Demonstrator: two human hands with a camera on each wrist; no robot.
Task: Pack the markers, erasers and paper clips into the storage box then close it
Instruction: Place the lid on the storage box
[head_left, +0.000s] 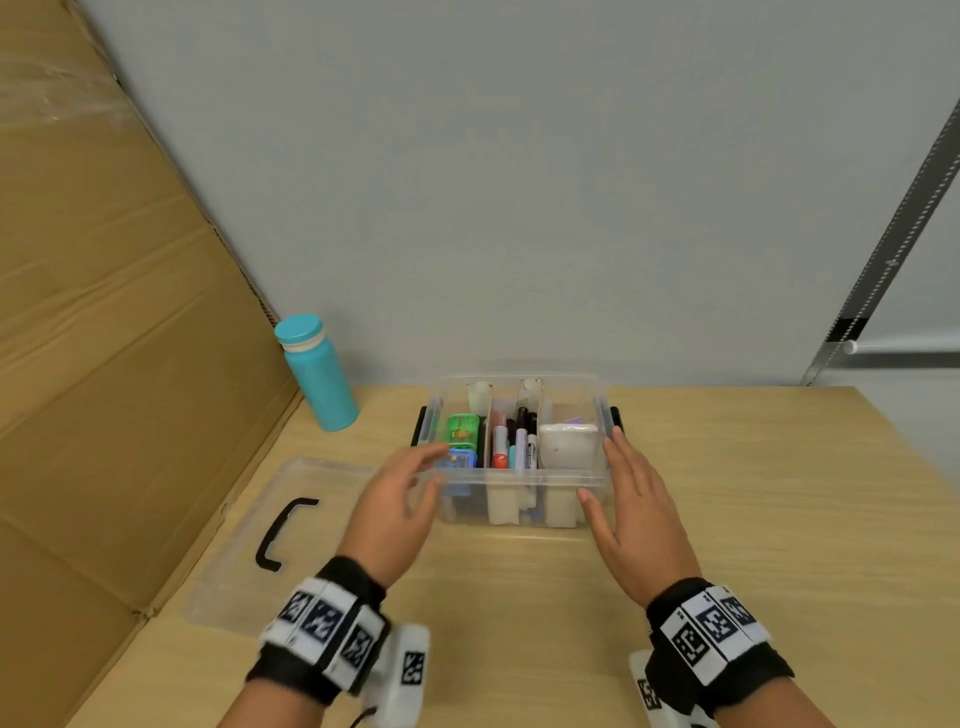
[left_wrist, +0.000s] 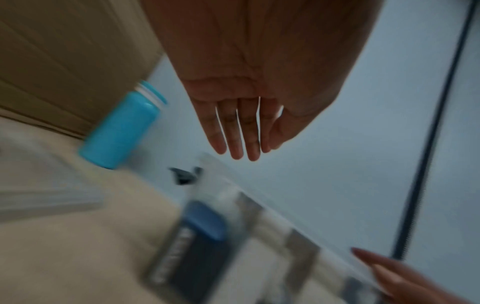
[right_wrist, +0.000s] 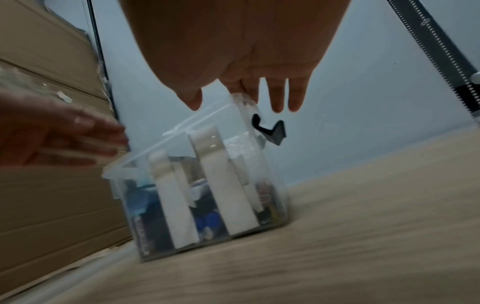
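The clear storage box (head_left: 519, 475) stands open on the wooden table, split by white dividers. Its left part holds green and blue paper-clip cases (head_left: 461, 431), the middle holds several markers (head_left: 514, 441), the right holds a white eraser (head_left: 566, 441). My left hand (head_left: 400, 499) hovers with straight fingers at the box's left front corner; it looks blurred. My right hand (head_left: 631, 499) lies flat along the box's right side, fingertips (right_wrist: 278, 102) near the black latch (right_wrist: 270, 129). The clear lid (head_left: 280, 540) with its black handle lies flat to the left of the box.
A turquoise bottle (head_left: 317, 371) stands behind the lid near the cardboard sheet (head_left: 104, 338) leaning at the left. A grey wall rises just behind the box. Bare tabletop (head_left: 779, 519) stretches to the right of the box.
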